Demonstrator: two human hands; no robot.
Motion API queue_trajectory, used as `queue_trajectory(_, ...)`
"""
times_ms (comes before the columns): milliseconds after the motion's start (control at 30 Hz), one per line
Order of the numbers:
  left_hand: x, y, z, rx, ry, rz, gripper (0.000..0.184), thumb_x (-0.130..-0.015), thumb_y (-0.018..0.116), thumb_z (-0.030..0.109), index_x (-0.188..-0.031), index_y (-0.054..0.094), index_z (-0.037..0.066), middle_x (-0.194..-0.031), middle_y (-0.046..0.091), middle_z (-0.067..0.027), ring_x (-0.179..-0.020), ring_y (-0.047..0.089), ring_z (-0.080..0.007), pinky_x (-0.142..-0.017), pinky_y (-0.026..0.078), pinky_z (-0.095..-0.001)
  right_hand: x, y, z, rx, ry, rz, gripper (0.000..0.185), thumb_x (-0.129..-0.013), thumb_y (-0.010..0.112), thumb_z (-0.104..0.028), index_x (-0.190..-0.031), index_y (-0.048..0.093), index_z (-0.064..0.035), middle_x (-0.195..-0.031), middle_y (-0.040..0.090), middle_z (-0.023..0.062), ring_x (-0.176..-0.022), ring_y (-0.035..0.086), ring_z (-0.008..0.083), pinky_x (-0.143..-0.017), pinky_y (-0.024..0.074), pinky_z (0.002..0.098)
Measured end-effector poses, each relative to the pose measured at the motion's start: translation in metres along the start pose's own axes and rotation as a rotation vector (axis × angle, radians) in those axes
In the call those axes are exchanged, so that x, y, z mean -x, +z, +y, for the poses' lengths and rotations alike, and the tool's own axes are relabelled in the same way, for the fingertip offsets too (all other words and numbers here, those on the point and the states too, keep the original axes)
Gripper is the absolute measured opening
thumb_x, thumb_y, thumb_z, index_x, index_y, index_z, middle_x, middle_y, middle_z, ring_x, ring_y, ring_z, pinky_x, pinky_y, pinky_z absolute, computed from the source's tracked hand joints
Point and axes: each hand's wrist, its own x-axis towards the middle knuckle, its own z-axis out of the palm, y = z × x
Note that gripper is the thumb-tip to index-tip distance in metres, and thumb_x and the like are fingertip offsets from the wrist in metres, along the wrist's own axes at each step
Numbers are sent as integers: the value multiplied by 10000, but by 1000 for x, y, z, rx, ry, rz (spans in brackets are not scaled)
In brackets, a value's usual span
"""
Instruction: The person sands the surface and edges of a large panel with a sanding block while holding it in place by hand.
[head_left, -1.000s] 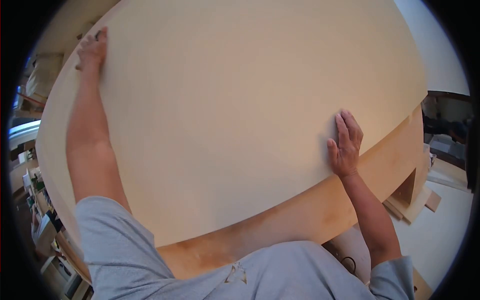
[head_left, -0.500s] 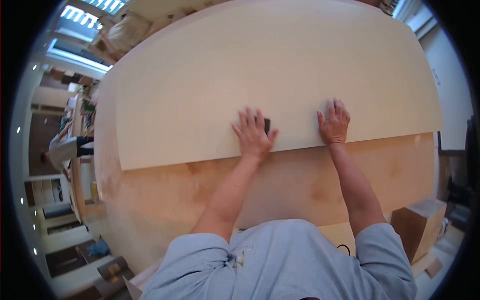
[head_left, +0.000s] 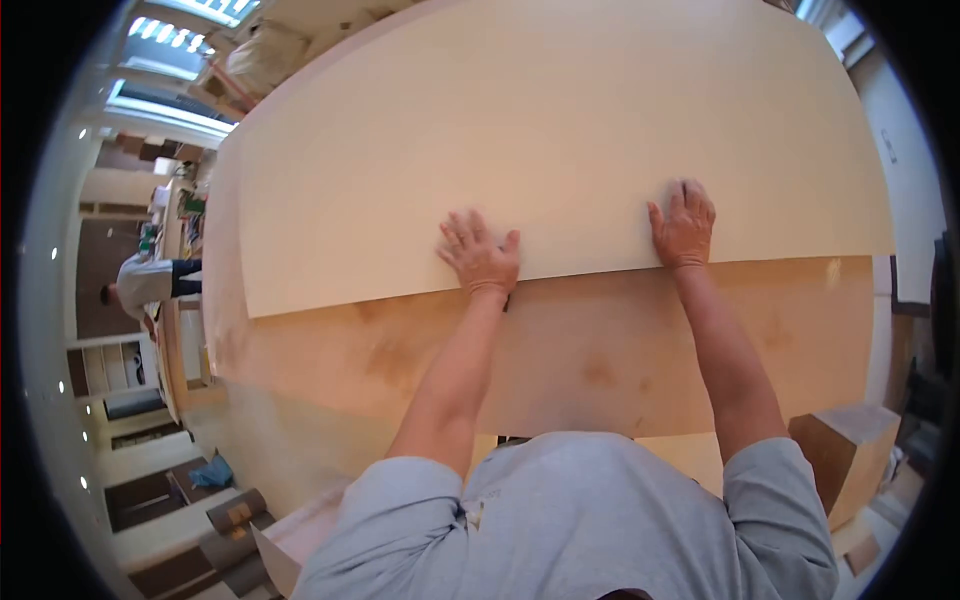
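A large pale cream sheet (head_left: pixel 560 130) lies over a wooden board (head_left: pixel 620 330), whose brown-stained strip shows along the near side. My left hand (head_left: pixel 482 258) rests on the sheet close to its near edge, fingers spread and slightly blurred. By its wrist a small dark piece (head_left: pixel 507 301) peeks out at the sheet's edge; most of it is hidden, so I cannot tell what it is. Farther right, my right hand (head_left: pixel 684 228) lies flat on the sheet near the same edge, thumb apart and fingers extended, with nothing visible in it.
To the right of my body stands a brown box-like block (head_left: pixel 845 450). At the far left another person (head_left: pixel 145 280) leans at a long workbench (head_left: pixel 172 350). Rolls of dark material (head_left: pixel 238 512) lie at lower left, near a blue cloth-like item (head_left: pixel 212 470).
My left hand has slid left and toward the sheet's near edge. The dark piece, earlier beside its fingers, now shows only by the wrist. The view has shifted slightly; my right hand stays flat.
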Motion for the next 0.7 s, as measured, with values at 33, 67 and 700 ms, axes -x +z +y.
queue_trajectory(33, 3, -9, 2, -18, -6, -30, 904, -1000, 429, 666, -1633, 225, 53, -1681, 133, -296, -1535, 130, -528, -1157, 138, -745, 1, -6, -3, 0, 13, -21, 603, -992, 586, -451, -1398, 527, -10, -1418, 487, 180, -1402, 402, 371, -1145, 316, 506)
queue_trajectory(67, 3, -12, 2, -44, 13, -42, 917, -995, 433, 672, -1632, 223, 47, -1677, 132, -305, -1533, 124, -535, -1157, 137, -746, 0, -14, -9, -5, 24, -44, 606, -991, 590, -451, -1402, 523, -11, -1427, 483, 182, -1409, 396, 375, -1150, 311, 506)
queue_trajectory(700, -105, -19, 36, 83, 215, 23, 929, -981, 515, 639, -1552, 333, -70, -1603, 250, -379, -1479, 206, -598, -1155, 175, -732, 12, -22, 2, 67, -51, -147, 643, -1050, 474, -494, -1480, 487, -17, -1507, 466, 193, -1435, 415, 374, -1161, 311, 496)
